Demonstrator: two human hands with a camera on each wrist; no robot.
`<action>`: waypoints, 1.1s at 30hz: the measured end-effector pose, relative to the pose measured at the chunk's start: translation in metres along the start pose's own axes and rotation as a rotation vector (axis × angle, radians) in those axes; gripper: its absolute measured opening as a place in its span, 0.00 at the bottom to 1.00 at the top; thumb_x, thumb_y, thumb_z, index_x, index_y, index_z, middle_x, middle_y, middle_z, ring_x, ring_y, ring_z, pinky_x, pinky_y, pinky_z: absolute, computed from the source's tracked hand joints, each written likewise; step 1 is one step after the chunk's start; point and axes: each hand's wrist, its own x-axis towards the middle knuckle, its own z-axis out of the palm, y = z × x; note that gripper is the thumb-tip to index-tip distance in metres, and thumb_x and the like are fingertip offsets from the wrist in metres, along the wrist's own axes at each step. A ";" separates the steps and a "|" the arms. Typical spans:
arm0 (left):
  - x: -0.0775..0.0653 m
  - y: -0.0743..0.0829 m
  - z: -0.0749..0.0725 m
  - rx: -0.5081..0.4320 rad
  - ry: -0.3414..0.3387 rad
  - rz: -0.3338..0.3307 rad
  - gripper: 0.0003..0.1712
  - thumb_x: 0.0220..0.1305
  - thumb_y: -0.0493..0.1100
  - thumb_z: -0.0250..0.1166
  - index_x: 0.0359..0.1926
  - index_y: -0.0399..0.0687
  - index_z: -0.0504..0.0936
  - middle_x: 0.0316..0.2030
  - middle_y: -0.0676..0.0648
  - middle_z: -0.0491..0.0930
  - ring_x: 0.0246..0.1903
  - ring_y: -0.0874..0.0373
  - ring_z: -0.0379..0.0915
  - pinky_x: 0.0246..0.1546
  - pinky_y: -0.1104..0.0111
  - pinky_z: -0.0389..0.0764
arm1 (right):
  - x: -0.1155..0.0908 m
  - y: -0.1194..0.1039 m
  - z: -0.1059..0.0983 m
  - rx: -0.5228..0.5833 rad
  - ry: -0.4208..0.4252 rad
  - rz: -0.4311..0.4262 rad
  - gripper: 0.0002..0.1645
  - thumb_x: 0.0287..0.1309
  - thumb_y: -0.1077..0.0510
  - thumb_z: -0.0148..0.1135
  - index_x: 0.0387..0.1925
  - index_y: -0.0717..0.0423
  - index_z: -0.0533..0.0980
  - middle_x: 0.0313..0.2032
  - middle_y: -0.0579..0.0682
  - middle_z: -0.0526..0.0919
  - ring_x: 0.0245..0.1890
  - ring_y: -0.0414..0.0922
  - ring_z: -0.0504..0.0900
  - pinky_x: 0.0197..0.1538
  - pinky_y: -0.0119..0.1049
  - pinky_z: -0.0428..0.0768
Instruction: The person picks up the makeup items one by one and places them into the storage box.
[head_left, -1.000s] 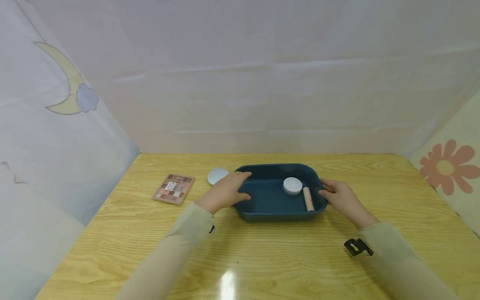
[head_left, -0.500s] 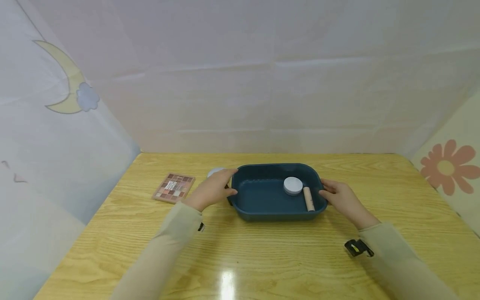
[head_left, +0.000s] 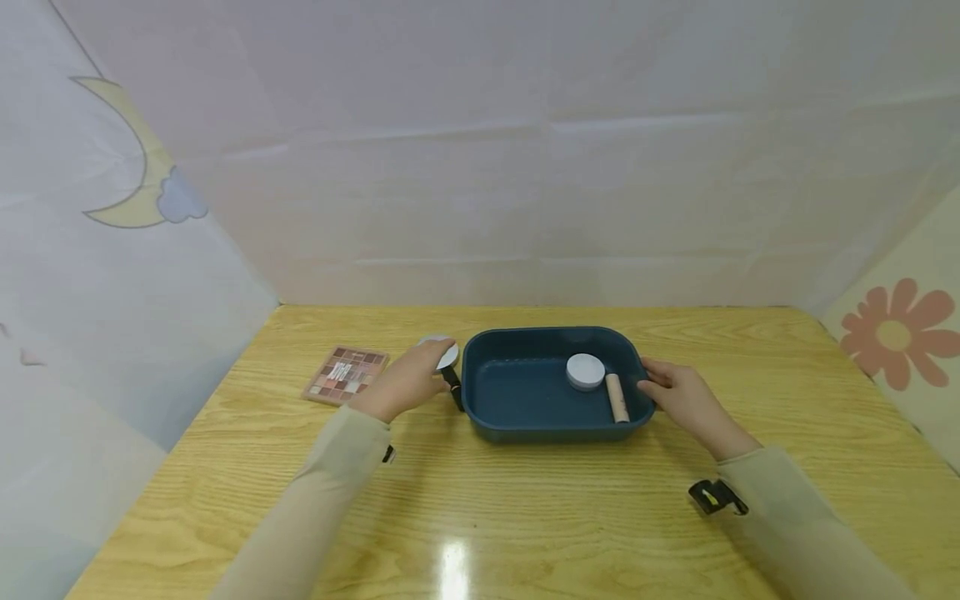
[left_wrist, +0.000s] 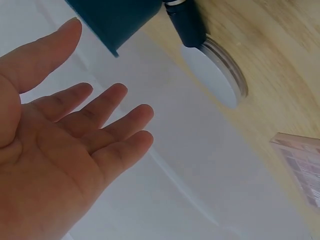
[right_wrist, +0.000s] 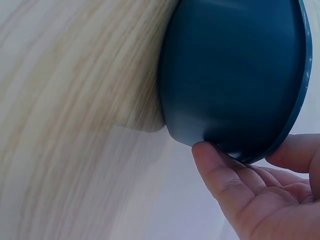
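My right hand grips the right end of a dark blue bin, thumb at the rim and fingers against the outer wall. Inside the bin lie a round white-lidded container and a beige tube. Left of the bin, my left hand hovers with fingers spread; in the left wrist view its palm holds nothing. Close by are a slim dark tube with a silvery band and a round white-topped container. My hand partly covers that container in the head view.
An eyeshadow palette lies on the wooden table left of my left hand. Pale cloth walls stand behind the table and at both sides.
My left hand has moved left, from over the bin's left end to beside it. The dark tube by the bin has come into sight. The right hand and bin have stayed put.
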 end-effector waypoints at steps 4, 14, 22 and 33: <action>0.000 -0.005 0.002 0.029 -0.001 -0.007 0.38 0.67 0.33 0.66 0.74 0.32 0.60 0.71 0.31 0.63 0.70 0.37 0.61 0.69 0.48 0.66 | 0.001 0.000 0.000 0.000 0.003 -0.003 0.32 0.75 0.64 0.49 0.72 0.79 0.54 0.66 0.79 0.63 0.64 0.70 0.69 0.54 0.51 0.83; 0.006 -0.021 0.010 0.062 0.006 -0.020 0.40 0.67 0.34 0.66 0.74 0.31 0.58 0.71 0.29 0.62 0.70 0.35 0.61 0.69 0.48 0.66 | 0.001 0.001 0.000 -0.012 0.005 0.006 0.32 0.76 0.63 0.49 0.72 0.77 0.54 0.66 0.78 0.64 0.64 0.71 0.69 0.55 0.54 0.81; 0.008 -0.027 0.014 0.067 0.029 -0.029 0.40 0.66 0.34 0.67 0.73 0.28 0.59 0.71 0.29 0.62 0.70 0.34 0.60 0.70 0.47 0.64 | 0.002 0.001 0.002 -0.007 0.000 0.005 0.32 0.76 0.64 0.49 0.72 0.78 0.53 0.66 0.78 0.64 0.64 0.70 0.69 0.54 0.52 0.82; 0.017 -0.033 0.021 0.054 0.030 -0.033 0.43 0.65 0.34 0.68 0.74 0.27 0.57 0.72 0.27 0.58 0.72 0.33 0.54 0.72 0.47 0.59 | 0.000 -0.001 0.001 -0.001 -0.002 0.019 0.33 0.76 0.63 0.48 0.73 0.77 0.52 0.66 0.78 0.63 0.65 0.70 0.69 0.55 0.52 0.82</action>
